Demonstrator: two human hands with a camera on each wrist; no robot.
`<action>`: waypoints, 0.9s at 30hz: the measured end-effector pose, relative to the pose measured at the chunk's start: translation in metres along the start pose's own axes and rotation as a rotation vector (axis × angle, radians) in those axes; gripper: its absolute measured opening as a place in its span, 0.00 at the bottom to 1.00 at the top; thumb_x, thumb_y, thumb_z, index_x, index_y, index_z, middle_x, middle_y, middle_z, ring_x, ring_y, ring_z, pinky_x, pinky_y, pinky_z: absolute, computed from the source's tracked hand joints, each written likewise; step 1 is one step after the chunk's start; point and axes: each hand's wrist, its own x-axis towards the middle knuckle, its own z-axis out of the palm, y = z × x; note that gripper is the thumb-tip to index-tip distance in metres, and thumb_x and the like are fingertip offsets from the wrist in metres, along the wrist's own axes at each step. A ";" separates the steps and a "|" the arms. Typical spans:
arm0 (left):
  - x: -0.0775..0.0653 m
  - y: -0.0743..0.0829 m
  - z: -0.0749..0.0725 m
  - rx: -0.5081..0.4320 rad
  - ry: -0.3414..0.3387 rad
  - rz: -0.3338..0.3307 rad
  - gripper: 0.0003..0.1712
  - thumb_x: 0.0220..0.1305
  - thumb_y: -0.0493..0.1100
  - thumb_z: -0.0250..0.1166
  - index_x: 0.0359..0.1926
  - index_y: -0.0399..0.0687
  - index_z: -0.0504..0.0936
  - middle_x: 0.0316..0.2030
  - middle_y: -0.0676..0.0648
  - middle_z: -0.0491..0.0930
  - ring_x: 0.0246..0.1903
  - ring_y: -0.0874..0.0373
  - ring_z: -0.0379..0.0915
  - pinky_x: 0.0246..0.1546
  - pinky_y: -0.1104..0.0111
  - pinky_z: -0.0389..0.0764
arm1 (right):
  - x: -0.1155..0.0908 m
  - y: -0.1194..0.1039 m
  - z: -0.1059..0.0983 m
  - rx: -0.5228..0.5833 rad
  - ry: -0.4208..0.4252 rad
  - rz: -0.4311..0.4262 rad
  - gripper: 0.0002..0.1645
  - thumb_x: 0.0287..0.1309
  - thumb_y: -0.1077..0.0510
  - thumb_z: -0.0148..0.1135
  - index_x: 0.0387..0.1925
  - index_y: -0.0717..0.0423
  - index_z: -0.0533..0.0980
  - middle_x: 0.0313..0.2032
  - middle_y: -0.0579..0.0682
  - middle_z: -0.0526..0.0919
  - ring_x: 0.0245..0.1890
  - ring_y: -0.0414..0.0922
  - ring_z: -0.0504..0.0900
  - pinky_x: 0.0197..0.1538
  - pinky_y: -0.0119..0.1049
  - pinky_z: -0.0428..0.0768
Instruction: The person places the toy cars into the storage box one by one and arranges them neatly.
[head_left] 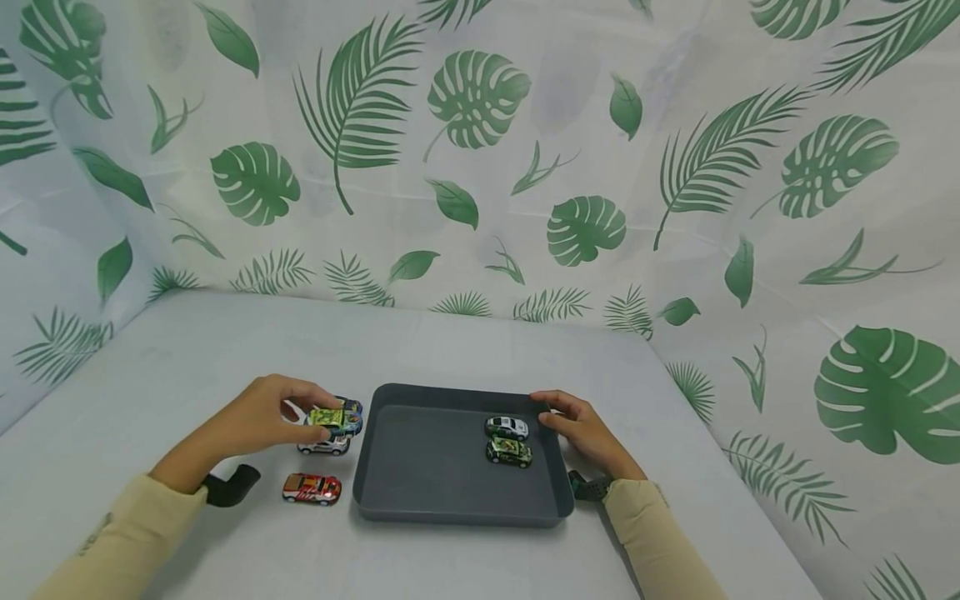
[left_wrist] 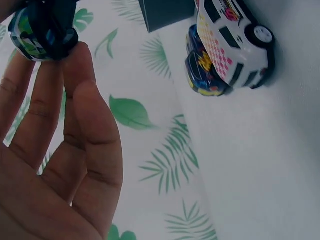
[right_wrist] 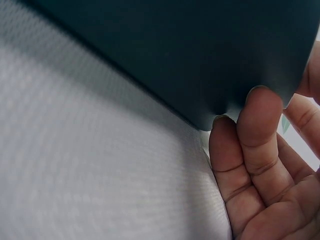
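My left hand point(head_left: 270, 417) pinches a yellow-green toy car point(head_left: 327, 419) between thumb and fingers, left of the grey tray point(head_left: 450, 510). In the left wrist view the held car point(left_wrist: 42, 32) shows at the fingertips. Close under it, a white toy car point(left_wrist: 235, 45) with pink checks stands beside a blue toy car point(left_wrist: 202, 65). A red toy car point(head_left: 312, 489) sits nearer me. My right hand point(head_left: 588, 429) holds the tray's far right corner, its fingertips point(right_wrist: 260, 112) against the outer wall. Inside the tray, a white-and-black toy car point(head_left: 507, 427) and a dark green camouflage toy car point(head_left: 509, 452) stand side by side.
The white table point(head_left: 247, 550) surrounds the tray. A leaf-printed curtain point(head_left: 495, 167) rises behind and along both sides. Black wrist straps show at the left cuff point(head_left: 231, 486) and right cuff point(head_left: 589, 486).
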 end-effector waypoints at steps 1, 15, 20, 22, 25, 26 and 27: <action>0.000 0.001 0.001 0.000 -0.001 -0.003 0.20 0.62 0.41 0.81 0.54 0.41 0.91 0.47 0.48 0.90 0.43 0.59 0.82 0.44 0.64 0.85 | 0.000 0.000 0.000 -0.001 0.001 -0.001 0.26 0.77 0.60 0.63 0.70 0.66 0.75 0.65 0.65 0.81 0.56 0.47 0.84 0.67 0.48 0.74; 0.011 0.014 0.018 -0.026 -0.019 -0.026 0.19 0.62 0.42 0.81 0.53 0.44 0.92 0.44 0.53 0.90 0.44 0.56 0.82 0.44 0.62 0.85 | 0.000 0.001 -0.001 -0.004 0.003 -0.007 0.26 0.77 0.60 0.64 0.70 0.66 0.75 0.65 0.65 0.81 0.56 0.46 0.84 0.65 0.41 0.75; 0.013 0.020 0.025 -0.027 0.001 -0.024 0.18 0.61 0.42 0.81 0.52 0.46 0.93 0.42 0.54 0.91 0.43 0.57 0.82 0.42 0.64 0.85 | 0.000 -0.001 0.000 -0.010 0.002 -0.014 0.26 0.77 0.60 0.63 0.70 0.68 0.75 0.65 0.67 0.80 0.57 0.48 0.84 0.66 0.43 0.75; 0.014 0.022 0.028 -0.027 0.008 -0.028 0.18 0.60 0.42 0.82 0.51 0.46 0.93 0.42 0.54 0.91 0.42 0.57 0.82 0.42 0.64 0.85 | -0.001 -0.002 0.000 -0.014 -0.002 -0.019 0.26 0.78 0.60 0.63 0.70 0.68 0.75 0.65 0.68 0.80 0.57 0.49 0.84 0.66 0.45 0.74; 0.016 0.025 0.033 -0.020 0.012 -0.030 0.17 0.60 0.42 0.82 0.50 0.48 0.93 0.45 0.53 0.91 0.44 0.56 0.84 0.44 0.62 0.85 | -0.001 -0.002 0.000 -0.016 0.008 -0.003 0.26 0.77 0.60 0.63 0.70 0.67 0.75 0.66 0.66 0.80 0.57 0.49 0.84 0.68 0.48 0.73; 0.017 0.026 0.034 -0.017 0.012 -0.028 0.17 0.60 0.42 0.82 0.50 0.49 0.93 0.46 0.53 0.91 0.44 0.55 0.84 0.44 0.61 0.85 | -0.001 -0.002 0.000 -0.019 0.007 -0.001 0.26 0.78 0.60 0.63 0.71 0.67 0.75 0.66 0.66 0.80 0.58 0.49 0.83 0.68 0.49 0.73; 0.017 0.027 0.035 -0.017 0.011 -0.027 0.16 0.60 0.42 0.82 0.50 0.49 0.93 0.47 0.52 0.91 0.45 0.53 0.85 0.45 0.60 0.85 | -0.001 -0.002 0.001 -0.021 0.005 0.000 0.26 0.78 0.60 0.63 0.71 0.67 0.75 0.66 0.66 0.80 0.58 0.48 0.83 0.69 0.50 0.73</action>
